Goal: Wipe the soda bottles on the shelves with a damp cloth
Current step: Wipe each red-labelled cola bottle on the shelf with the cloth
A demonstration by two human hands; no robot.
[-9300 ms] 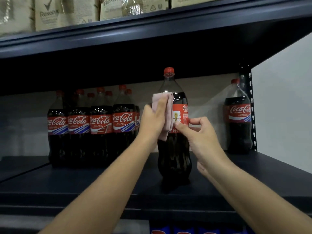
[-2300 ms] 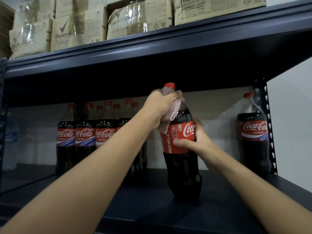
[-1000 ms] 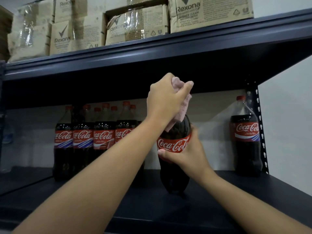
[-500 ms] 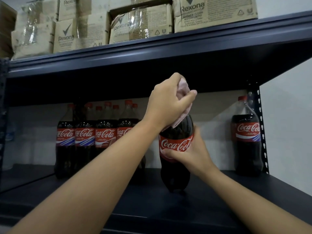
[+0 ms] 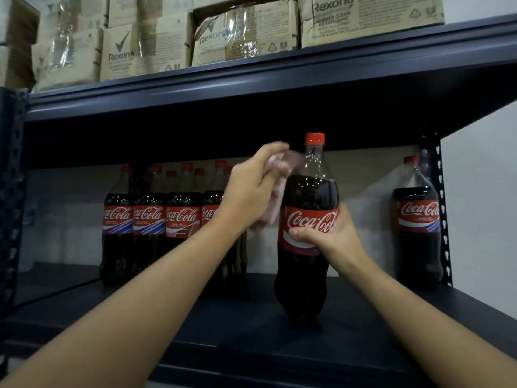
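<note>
The soda bottle point(image 5: 306, 219) stands upright at the centre of the dark shelf point(image 5: 251, 326). The right hand point(image 5: 333, 233) grips it around the red label. The left hand point(image 5: 251, 191) holds the pink cloth point(image 5: 272, 203) bunched in curled fingers, against the bottle's left shoulder below the red cap point(image 5: 314, 138).

There is one view only, from a camera worn on the person's head. It looks forward and a little upward at a dark metal shelf point(image 5: 279, 326), from close by, with both forearms reaching in from the bottom edge. The underside of the upper shelf point(image 5: 279, 119) is visible. The wide lens bends the left upright point(image 5: 12, 191), and the edges are probably stretched.
</note>
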